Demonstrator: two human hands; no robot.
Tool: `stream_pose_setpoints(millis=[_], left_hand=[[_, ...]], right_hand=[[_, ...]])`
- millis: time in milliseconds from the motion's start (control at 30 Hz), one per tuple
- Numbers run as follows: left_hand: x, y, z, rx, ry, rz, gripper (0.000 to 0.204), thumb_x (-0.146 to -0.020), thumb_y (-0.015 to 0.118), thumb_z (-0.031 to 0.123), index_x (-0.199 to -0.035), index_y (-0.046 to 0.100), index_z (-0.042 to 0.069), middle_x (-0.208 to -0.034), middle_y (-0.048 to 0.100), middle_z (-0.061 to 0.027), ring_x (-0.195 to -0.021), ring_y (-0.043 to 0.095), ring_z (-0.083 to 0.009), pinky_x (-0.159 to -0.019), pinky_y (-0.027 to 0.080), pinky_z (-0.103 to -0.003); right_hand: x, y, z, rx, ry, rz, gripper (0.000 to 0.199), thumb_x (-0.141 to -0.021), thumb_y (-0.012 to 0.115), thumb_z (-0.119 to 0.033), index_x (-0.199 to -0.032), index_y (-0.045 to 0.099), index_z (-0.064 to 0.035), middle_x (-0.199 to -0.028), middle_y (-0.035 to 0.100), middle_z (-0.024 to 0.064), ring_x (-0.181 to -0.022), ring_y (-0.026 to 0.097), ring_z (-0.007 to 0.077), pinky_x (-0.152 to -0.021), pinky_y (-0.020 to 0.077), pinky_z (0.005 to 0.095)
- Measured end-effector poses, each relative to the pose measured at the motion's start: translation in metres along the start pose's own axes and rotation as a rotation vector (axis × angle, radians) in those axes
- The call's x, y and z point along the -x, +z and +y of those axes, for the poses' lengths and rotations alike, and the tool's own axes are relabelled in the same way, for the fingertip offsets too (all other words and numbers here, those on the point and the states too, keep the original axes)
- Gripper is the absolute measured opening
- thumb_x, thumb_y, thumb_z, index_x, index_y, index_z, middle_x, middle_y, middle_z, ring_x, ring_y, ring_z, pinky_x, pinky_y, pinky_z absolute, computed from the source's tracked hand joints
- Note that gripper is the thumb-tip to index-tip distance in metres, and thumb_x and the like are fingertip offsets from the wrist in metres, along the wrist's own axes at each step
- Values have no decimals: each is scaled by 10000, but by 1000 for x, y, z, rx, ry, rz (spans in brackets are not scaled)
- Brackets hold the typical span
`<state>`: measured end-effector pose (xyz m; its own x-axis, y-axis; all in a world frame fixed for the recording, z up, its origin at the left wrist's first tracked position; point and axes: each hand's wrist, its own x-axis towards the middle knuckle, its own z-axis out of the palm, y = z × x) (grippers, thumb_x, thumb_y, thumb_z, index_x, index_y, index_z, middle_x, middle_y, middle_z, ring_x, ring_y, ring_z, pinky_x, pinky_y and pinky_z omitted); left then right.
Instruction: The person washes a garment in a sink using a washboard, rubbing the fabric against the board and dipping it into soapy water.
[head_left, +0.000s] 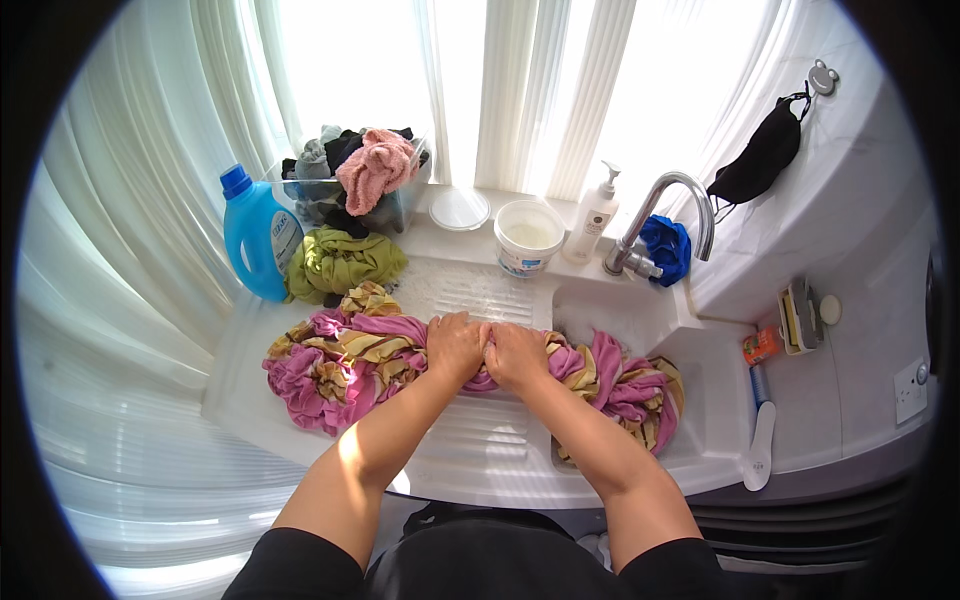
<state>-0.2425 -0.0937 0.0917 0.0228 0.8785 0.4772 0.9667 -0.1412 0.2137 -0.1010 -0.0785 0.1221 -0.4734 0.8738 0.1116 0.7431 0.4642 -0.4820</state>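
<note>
A long pink and yellow cloth (345, 365) lies twisted across a white laundry sink (480, 480) with a ribbed washboard slope. Its left bundle rests on the board; its right end (640, 390) hangs into the basin. My left hand (456, 345) and my right hand (515, 352) are side by side at the middle of the cloth, closed around it and touching each other. A narrow strip of pink shows below my hands. The cloth inside my fists is hidden.
Behind the board stand a blue detergent bottle (262, 240), a green cloth (345, 262), a clear bin of clothes (405, 205), a white tub (527, 238) and a pump bottle (592, 222). The faucet (680, 180) arches at the basin's back. A brush (762, 445) lies on the right rim.
</note>
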Motion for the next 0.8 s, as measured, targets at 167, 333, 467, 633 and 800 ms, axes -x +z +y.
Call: stream_pose_setpoints(millis=[167, 333, 467, 633, 800], left_hand=[[99, -96, 17, 358, 449, 46, 152, -847, 665, 274, -889, 683, 129, -821, 584, -57, -789, 552, -241, -758, 394, -408], [59, -35, -3, 260, 280, 58, 186, -830, 627, 195, -702, 540, 93, -739, 538, -104, -724, 549, -288, -663, 404, -432], [-10, 3, 2, 9, -29, 179, 144, -887, 559, 178, -802, 609, 72, -845, 629, -136, -838, 588, -337, -772, 447, -485], [46, -41, -5, 205, 49, -207, 201, -905, 559, 223, -952, 677, 67, -923, 650, -115, -943, 599, -305, -870, 415, -481], [117, -96, 12, 299, 429, 33, 148, -792, 667, 231, -860, 644, 101, -830, 592, -39, -796, 582, -246, -738, 406, -384]], right_hand=[[130, -7, -5, 17, -607, 325, 452, -713, 708, -357, -1066, 599, -96, -1000, 582, 79, -980, 544, 266, -945, 367, 455], [47, 34, 1, -2, -343, 383, 126, -802, 600, -194, -867, 585, -87, -793, 595, 92, -790, 594, 288, -717, 440, 418], [-38, 33, 17, 177, -4, 520, 163, -872, 563, -189, -925, 652, -63, -998, 621, 117, -967, 589, 325, -804, 472, 469], [23, 3, -14, -11, -44, -95, 254, -867, 576, -270, -980, 674, -65, -1085, 617, 129, -1033, 582, 305, -870, 437, 476], [114, 0, -33, 85, -480, 470, 175, -810, 596, -248, -863, 621, -84, -897, 625, 89, -860, 604, 268, -833, 426, 422]])
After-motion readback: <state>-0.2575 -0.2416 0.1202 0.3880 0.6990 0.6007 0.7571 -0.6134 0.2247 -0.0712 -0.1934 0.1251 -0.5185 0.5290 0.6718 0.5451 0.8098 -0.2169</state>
